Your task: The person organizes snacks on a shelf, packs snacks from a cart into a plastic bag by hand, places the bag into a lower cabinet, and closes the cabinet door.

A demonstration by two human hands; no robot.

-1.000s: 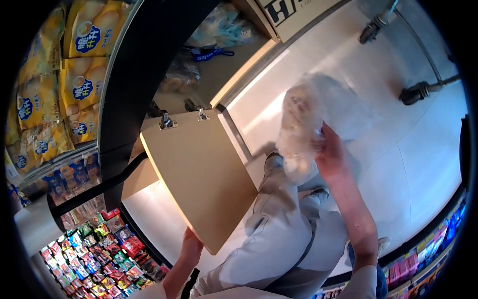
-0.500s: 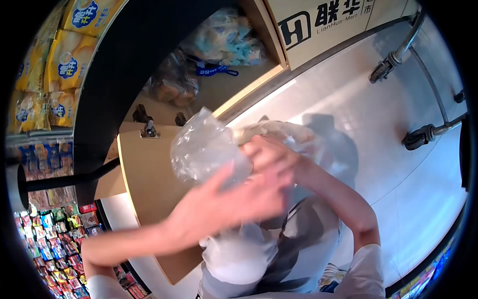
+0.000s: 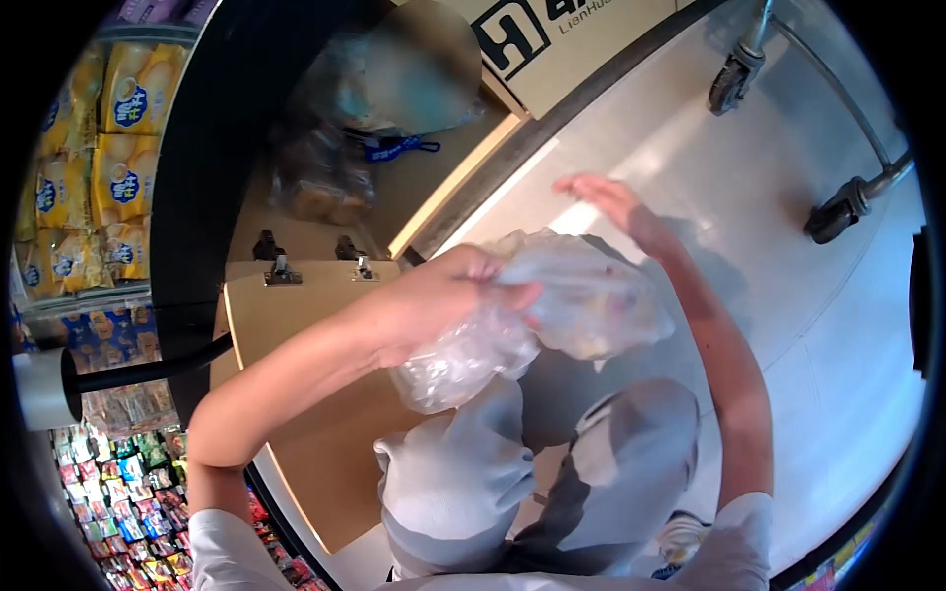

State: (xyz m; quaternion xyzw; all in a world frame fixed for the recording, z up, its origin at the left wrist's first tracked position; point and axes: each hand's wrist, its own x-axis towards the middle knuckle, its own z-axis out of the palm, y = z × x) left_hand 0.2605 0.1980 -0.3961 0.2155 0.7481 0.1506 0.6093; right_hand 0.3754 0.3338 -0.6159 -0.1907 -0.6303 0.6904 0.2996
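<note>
A clear plastic bag (image 3: 591,300) with pale, mottled contents I cannot make out hangs above my knees. My left hand (image 3: 468,300) is closed around its gathered neck, and the loose, crumpled end (image 3: 463,364) sticks out below that hand. Beyond the bag, my right hand (image 3: 609,205) is held apart from it, fingers stretched out and holding nothing.
An open cabinet door (image 3: 315,394) lies to the left on hinges. Inside the cabinet are a bag with bluish contents (image 3: 345,94), a bag of brownish items (image 3: 320,182) and a blue strap (image 3: 399,148). Caster wheels (image 3: 838,209) stand at right; yellow snack packs (image 3: 126,182) fill a left shelf.
My left hand has taken hold of the bag's neck. My right hand has let go and moved up and to the right, opening out. The view has shifted slightly.
</note>
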